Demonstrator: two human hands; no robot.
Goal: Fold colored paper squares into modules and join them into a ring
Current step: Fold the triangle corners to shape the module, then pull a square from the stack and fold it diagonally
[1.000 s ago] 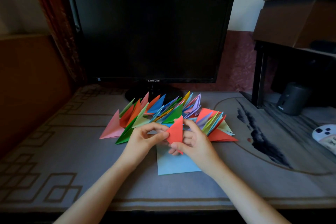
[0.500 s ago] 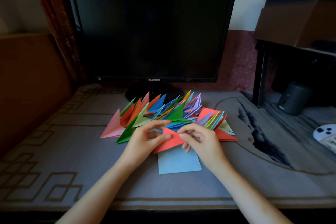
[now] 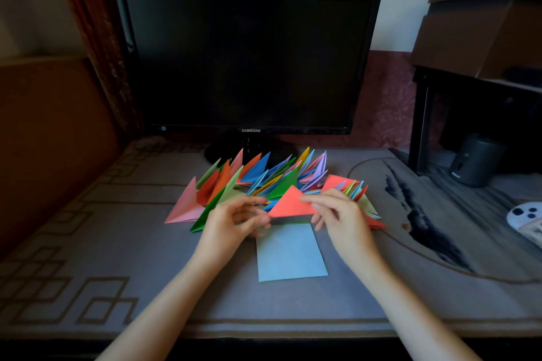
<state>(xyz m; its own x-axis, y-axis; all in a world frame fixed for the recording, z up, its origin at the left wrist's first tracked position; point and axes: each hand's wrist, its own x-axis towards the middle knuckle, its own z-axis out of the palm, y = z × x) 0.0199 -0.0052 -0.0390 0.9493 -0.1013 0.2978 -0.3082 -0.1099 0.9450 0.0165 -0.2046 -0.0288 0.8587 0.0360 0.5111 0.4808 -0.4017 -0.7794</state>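
Observation:
A red paper triangle [image 3: 290, 204] is held above the desk, point up, long edge level. My left hand [image 3: 234, 221] pinches its left corner. My right hand [image 3: 340, 217] grips its right side between thumb and fingers. Behind it lies a fanned pile of folded modules [image 3: 258, 179] in pink, green, orange, blue, yellow and purple, with more red and mixed ones [image 3: 352, 187] behind my right hand. A flat light-blue paper square [image 3: 290, 255] lies on the desk right under the triangle, with a green edge showing beneath it.
A dark monitor [image 3: 249, 56] on its stand stands just behind the pile. A black shelf with a cardboard box [image 3: 481, 23] and a small grey speaker [image 3: 475, 161] is at the right. A white device [image 3: 525, 217] lies at the right edge. The grey patterned desk mat [image 3: 88, 243] covers the desk.
The red triangle was turned from standing on end to lying with its long edge level, and my hands moved apart to its two ends.

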